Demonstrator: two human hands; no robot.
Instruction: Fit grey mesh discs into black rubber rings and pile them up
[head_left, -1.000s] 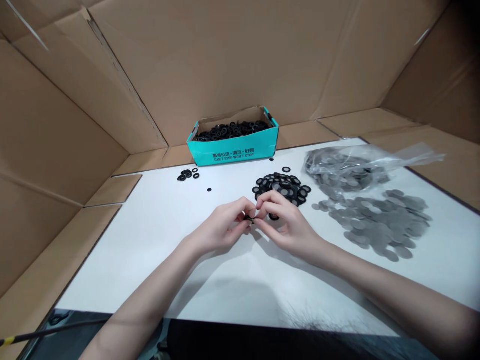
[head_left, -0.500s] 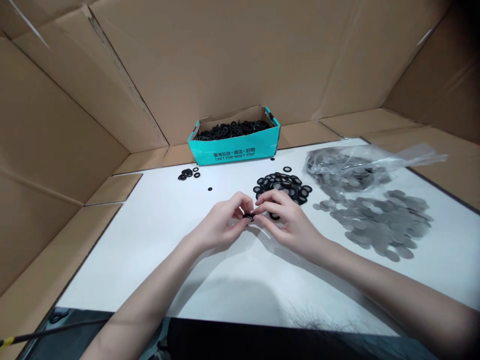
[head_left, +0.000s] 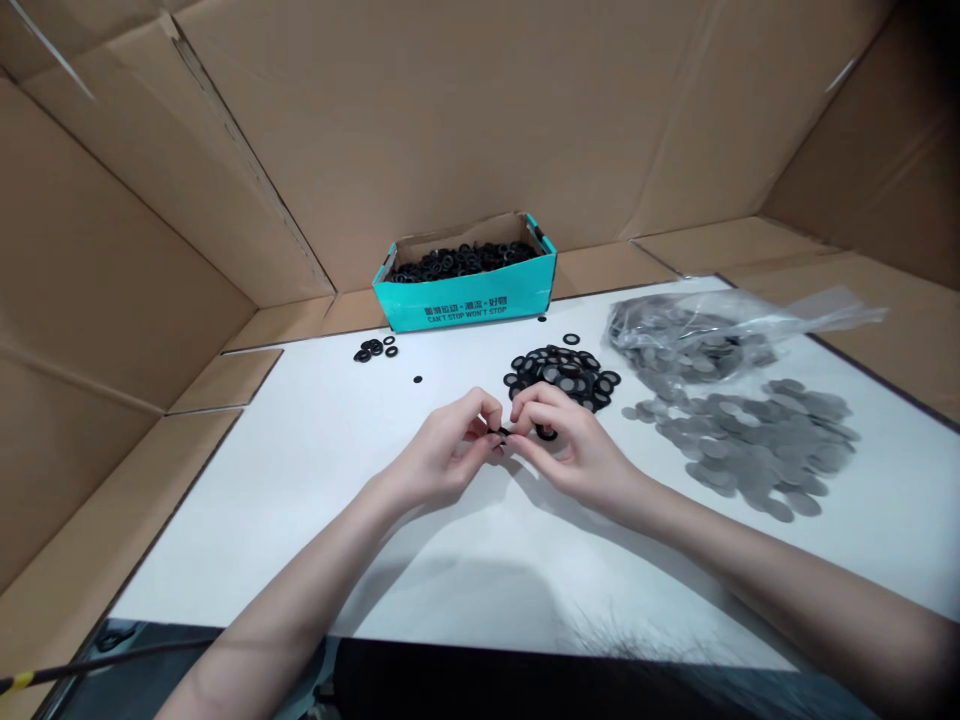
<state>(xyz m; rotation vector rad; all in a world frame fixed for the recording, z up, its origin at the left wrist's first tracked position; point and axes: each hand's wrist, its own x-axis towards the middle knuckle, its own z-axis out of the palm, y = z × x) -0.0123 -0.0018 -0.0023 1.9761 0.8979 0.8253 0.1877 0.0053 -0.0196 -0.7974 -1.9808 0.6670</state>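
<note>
Between the fingertips of both hands, just above the white tabletop, is a small black ring [head_left: 500, 433], mostly covered by the fingers. My left hand [head_left: 457, 440] pinches its left side between thumb and curled fingers. From the right, my right hand [head_left: 562, 435] grips the other side the same way. Whether a mesh disc sits in the ring I cannot tell. Right behind my right hand lies a pile of black rings with grey discs in them [head_left: 566, 373]. One black ring [head_left: 547, 433] lies close by that hand's fingers.
A turquoise box [head_left: 465, 303] full of black rings stands at the back. Several loose rings [head_left: 373, 349] lie left of it. Grey round discs [head_left: 765, 440] are heaped on the right, before a clear plastic bag [head_left: 690, 335] of more discs. Cardboard walls [head_left: 450, 120] surround the table [head_left: 300, 480].
Both hands stay together at the ring, their fingers shifting slightly with the thumbs pressing closer. The whole view has moved a touch; the piles are unchanged.
</note>
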